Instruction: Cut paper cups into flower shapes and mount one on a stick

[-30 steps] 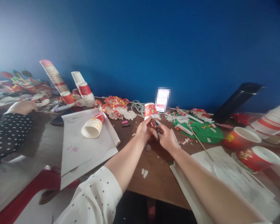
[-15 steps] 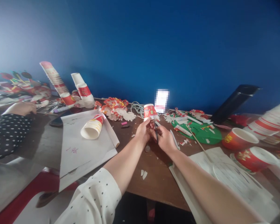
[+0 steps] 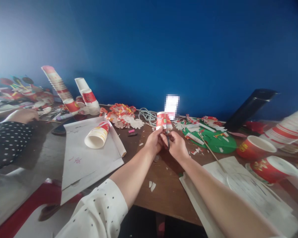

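Observation:
A red and white paper cup (image 3: 161, 119) is held up over the middle of the table, its base toward the wall. My left hand (image 3: 154, 141) is closed on its near edge. In my right hand (image 3: 176, 144) is a pair of dark scissors (image 3: 168, 140), its blades pointing up against the cup's right side. The fingers partly hide the handles and the cup's near rim. Small white paper scraps (image 3: 152, 186) lie on the table below my wrists.
Nested cups (image 3: 97, 136) lie on white paper (image 3: 89, 165) at left. Beyond them is another person's hand (image 3: 22, 115). Cut paper (image 3: 120, 114) and a cord (image 3: 147, 114) sit by the wall. A green sheet (image 3: 223, 142), red cups (image 3: 254, 147) and a leaning black object (image 3: 250, 107) are at right.
Both my hands, the cup and the scissors have shifted slightly right. The cup has turned a little, and the blades still stand against its side. The other person's hand stays put.

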A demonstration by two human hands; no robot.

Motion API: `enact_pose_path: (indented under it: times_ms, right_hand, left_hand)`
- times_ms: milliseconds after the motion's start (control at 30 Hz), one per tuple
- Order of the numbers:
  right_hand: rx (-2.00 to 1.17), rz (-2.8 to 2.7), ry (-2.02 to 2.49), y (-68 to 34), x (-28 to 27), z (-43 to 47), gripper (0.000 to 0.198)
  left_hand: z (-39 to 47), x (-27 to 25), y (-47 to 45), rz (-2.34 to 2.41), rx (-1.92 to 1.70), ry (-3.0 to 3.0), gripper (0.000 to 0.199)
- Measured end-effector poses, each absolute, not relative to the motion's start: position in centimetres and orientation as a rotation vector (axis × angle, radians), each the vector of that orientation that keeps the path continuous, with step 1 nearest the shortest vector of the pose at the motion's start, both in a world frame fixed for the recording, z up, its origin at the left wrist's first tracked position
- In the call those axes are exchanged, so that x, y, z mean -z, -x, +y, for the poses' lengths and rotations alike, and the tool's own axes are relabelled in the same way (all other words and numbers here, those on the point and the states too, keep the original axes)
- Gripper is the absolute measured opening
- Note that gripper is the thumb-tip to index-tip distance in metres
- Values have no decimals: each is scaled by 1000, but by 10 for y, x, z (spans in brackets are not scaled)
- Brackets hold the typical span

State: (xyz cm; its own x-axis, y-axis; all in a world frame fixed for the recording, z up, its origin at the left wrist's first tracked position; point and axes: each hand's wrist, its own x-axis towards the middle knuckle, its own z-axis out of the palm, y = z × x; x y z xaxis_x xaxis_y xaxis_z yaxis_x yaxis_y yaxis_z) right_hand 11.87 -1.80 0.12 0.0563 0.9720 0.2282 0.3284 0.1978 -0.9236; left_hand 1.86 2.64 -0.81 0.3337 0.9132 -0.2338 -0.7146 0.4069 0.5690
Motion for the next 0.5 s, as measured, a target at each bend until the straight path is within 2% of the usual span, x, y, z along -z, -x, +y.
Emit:
enact_pose_path:
  times_ms: [333,500]
  right_hand:
    - [-746,-1497,1325,-119,-1,-19,34]
    - [-759,-1504,1358,-116,-6,-25,37]
  left_hand:
    - [21,-2,-18,566,-1115,-254,21]
    - [24,3,-14,552,-1055,-332,35]
